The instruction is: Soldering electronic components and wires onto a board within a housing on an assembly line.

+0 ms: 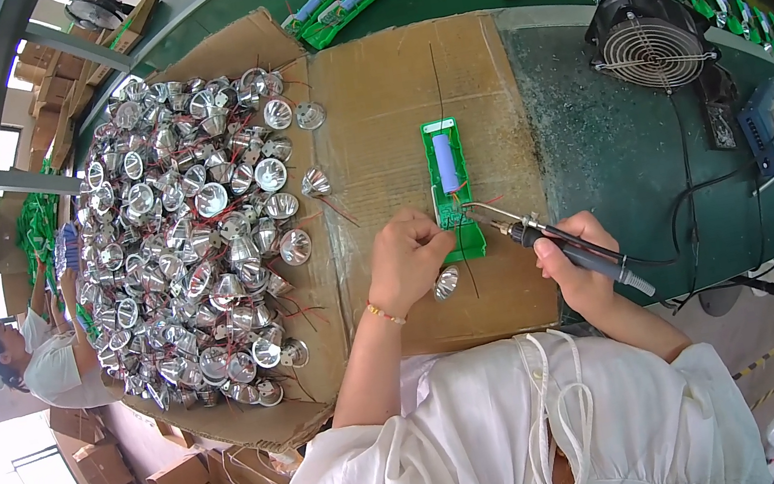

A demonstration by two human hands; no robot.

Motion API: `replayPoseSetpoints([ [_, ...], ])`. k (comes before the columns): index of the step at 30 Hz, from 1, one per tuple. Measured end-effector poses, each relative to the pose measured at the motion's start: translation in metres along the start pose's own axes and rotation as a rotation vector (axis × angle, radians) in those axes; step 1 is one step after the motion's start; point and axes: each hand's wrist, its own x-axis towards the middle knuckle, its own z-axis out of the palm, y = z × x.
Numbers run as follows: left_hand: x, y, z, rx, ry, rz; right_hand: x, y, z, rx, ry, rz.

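Observation:
In front of me a green plastic housing [432, 135] lies on cardboard, with a blue cylindrical battery [447, 164] in its upper half. Below the battery sits a small circuit board [452, 215] with thin wires. My right hand [581, 262] grips a soldering iron [577, 257], whose tip and thin metal feed tube reach over the board. My left hand [407, 259] is closed in a pinch at the board's left edge; whatever is between its fingertips is hidden. Just under those fingers rests a silver reflector cup [446, 282], beside the housing's lower end.
A large heap of wired reflector cups [193, 232] covers the cardboard [364, 94] on the left. At the right stand a fan [651, 53] and a blue soldering station [766, 126] with trailing cables. More green housings [359, 1] line the far side. Another person [50, 351] works at far left.

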Motion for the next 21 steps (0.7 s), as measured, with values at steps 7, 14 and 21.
replayPoseSetpoints([
  [7, 0.001, -0.002, 0.001, -0.016, 0.008, 0.036, 0.002, -0.004, 0.002, -0.016, -0.020, 0.005],
  [14, 0.000, -0.002, 0.001, 0.016, 0.047, 0.079, 0.002, -0.007, 0.003, 0.040, 0.036, 0.026],
  [21, -0.013, 0.006, -0.013, -0.234, 0.164, -0.105, 0.001, -0.001, -0.028, 0.068, 0.168, 0.016],
])
